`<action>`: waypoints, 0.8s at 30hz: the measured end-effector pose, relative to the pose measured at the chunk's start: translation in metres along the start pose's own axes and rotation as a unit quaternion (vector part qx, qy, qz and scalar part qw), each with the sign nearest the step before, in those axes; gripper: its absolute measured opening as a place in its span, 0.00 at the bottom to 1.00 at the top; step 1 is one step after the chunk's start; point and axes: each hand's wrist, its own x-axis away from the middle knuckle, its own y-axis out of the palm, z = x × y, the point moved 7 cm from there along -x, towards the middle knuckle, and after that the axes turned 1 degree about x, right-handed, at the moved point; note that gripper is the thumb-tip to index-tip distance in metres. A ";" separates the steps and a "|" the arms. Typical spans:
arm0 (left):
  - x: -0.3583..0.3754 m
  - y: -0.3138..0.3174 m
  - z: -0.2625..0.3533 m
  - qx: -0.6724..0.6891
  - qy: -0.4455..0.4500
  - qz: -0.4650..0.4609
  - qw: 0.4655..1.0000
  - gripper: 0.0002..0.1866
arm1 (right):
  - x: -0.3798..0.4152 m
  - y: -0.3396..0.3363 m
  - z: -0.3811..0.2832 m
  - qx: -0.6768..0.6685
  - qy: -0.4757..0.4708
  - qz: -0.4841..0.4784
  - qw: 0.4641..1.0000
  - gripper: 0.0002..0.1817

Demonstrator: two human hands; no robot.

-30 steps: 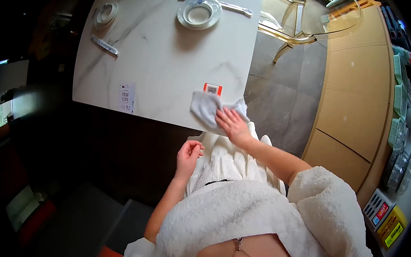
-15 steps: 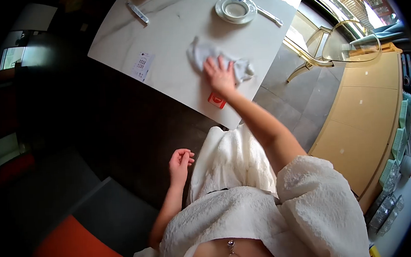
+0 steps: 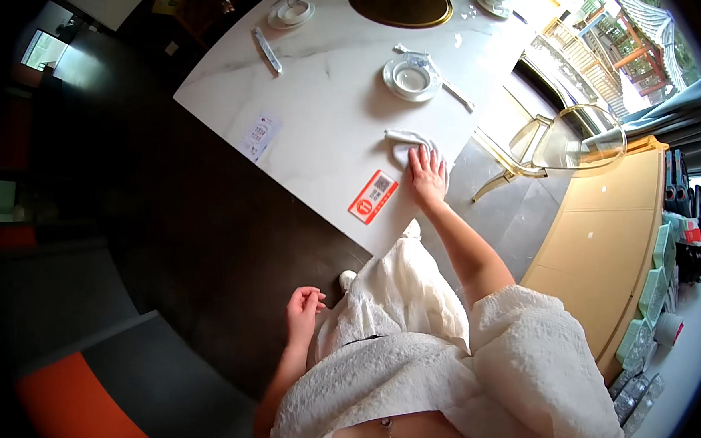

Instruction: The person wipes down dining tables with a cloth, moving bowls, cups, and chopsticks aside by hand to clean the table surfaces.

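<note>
My right hand (image 3: 428, 178) lies on a white cloth (image 3: 407, 148) at the table's near right edge, fingers stretched out and pressing it to the white marbled tabletop (image 3: 322, 140). To its left lies a red and white card (image 3: 373, 197) with the number 11 and a printed code. My left hand (image 3: 304, 310) hangs beside my body, away from the table, its fingers loosely curled with nothing visible in them. Beyond the cloth stand a small bowl on a plate (image 3: 412, 77) and a long white wrapped packet (image 3: 459, 97). A printed paper slip (image 3: 260, 138) is near the left edge.
Farther back are a dark round inset (image 3: 400, 1), another bowl on a plate (image 3: 294, 12) and a second long packet (image 3: 267, 51). To the right stand a clear-backed chair (image 3: 579, 142) and a tan cabinet (image 3: 599, 212). An orange and black seat (image 3: 89, 412) is at lower left.
My right hand has moved with the cloth toward the table's right edge, uncovering the red and white card. The view has shifted, showing more of the far tabletop. My left hand remains curled beside me.
</note>
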 end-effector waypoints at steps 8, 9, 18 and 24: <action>-0.114 0.185 0.141 -0.175 0.217 -0.075 0.957 0.03 | -0.084 0.021 -0.039 -0.008 -0.164 -0.042 0.986 0.27; -0.140 0.229 0.164 -0.215 0.278 -0.092 0.932 0.04 | -0.085 0.014 -0.040 -0.035 -0.181 -0.030 0.982 0.27; -0.330 0.511 0.226 -0.652 0.449 -0.165 0.588 0.10 | -0.089 0.017 -0.009 0.005 -0.367 -0.015 0.930 0.29; -0.365 0.519 0.238 -0.590 0.488 -0.209 0.608 0.09 | -0.084 0.039 0.003 -0.314 -0.330 -0.158 0.876 0.23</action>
